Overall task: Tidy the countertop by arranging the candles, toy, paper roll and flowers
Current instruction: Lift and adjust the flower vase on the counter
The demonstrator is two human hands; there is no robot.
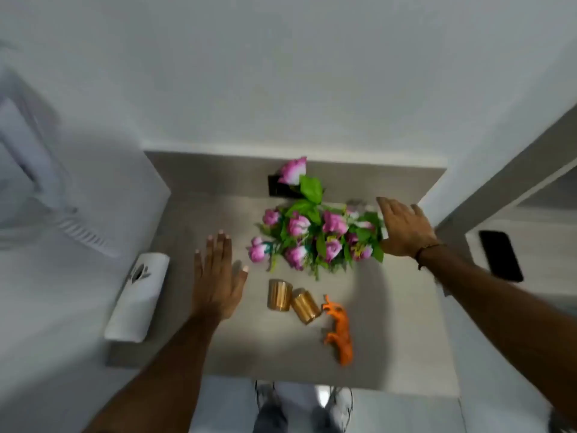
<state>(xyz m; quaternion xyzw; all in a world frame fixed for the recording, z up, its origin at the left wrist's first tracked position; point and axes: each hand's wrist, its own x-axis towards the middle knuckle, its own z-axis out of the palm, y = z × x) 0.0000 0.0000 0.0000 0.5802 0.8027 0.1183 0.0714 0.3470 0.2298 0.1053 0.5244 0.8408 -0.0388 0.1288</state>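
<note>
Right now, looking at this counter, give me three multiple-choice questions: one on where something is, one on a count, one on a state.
1. Where does the paper roll lie?
A. on the counter's left edge
B. among the flowers
C. beside the toy

2. How many gold candles are there?
A. one
B. two
C. four

3. What are the hands doing?
A. both open, holding nothing
B. left holds a candle
C. right holds the toy

Answers: 1 A, it lies along the counter's left edge. 2 B, two stand side by side left of the orange toy. 3 A, left hand and right hand are spread flat.
</note>
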